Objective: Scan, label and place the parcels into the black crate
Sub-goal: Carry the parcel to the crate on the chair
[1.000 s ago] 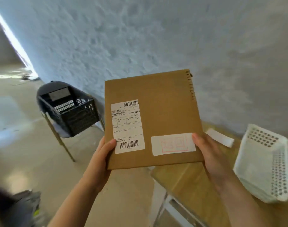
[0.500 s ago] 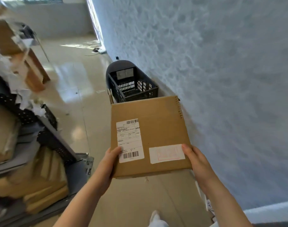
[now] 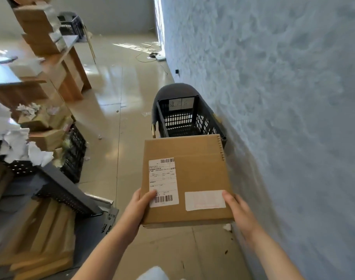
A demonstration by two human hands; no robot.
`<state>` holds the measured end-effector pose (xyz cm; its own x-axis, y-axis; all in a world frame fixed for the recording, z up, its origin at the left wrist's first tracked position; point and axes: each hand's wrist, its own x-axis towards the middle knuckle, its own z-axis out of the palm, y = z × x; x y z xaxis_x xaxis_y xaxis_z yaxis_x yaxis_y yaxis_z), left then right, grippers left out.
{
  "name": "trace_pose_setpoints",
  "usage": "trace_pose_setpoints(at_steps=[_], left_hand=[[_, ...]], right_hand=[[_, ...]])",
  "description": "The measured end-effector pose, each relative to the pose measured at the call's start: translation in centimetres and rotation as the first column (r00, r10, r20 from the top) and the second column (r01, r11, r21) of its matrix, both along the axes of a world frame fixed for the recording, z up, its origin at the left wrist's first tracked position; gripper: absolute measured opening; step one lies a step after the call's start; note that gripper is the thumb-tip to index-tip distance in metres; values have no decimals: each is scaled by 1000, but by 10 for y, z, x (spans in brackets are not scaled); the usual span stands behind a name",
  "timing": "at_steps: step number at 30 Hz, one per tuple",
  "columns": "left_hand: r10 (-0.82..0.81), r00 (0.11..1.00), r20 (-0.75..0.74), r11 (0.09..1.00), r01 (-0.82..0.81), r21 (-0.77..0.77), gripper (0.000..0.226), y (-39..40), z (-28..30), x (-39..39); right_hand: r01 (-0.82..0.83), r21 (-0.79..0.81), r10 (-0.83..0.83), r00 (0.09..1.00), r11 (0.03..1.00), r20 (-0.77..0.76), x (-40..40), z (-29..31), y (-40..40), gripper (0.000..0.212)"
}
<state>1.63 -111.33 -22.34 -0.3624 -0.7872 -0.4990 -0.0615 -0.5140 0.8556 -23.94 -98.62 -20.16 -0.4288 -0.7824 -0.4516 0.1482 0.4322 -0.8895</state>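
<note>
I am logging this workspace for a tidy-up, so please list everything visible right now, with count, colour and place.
parcel: one, brown cardboard, held flat in front of the crate
shipping label: one, white with barcodes, parcel's left side
small sticker: one, white, parcel's near right
black crate: one, on a dark chair by the wall, looks empty
chair: one, dark
wall: blue-grey, right
other crates: black, left, with cardboard and crumpled white paper
wooden desk: brown, far left
left hand: grips parcel's near left edge
right hand: grips near right corner
</note>
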Motion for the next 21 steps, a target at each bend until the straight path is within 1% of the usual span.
trace_pose_setpoints(at_steps=[5,10,14,16,18,19,21], left_hand=[[21,999,41,999,-22,41,45,-81,-22,-49],[-10,998,57,998,7,56,45,-179,-45,-104],[-49,996,78,994,41,105,44,-252,-56,-143],[-86,994,72,988,76,133,42,-287,-58,-162],[-108,992,62,984,98,147,33,-321,-58,-182],[-105,992,64,984,95,151,30,-338,-58,-191],[-84,993,84,985,71,156,34,-370,-65,-211]], right_hand=[[-43,62,42,999,997,14,-53,-17,-88,43],[-49,118,51,998,992,-19,-110,-35,-180,43],[-17,156,22,999,988,-28,-151,-44,-251,38],[-16,177,24,999,984,-42,-171,-50,-285,50],[-38,206,44,999,978,-27,-190,-58,-320,63],[-42,220,47,999,975,-16,-200,-62,-338,63],[-52,232,53,999,971,1,-218,-71,-375,52]])
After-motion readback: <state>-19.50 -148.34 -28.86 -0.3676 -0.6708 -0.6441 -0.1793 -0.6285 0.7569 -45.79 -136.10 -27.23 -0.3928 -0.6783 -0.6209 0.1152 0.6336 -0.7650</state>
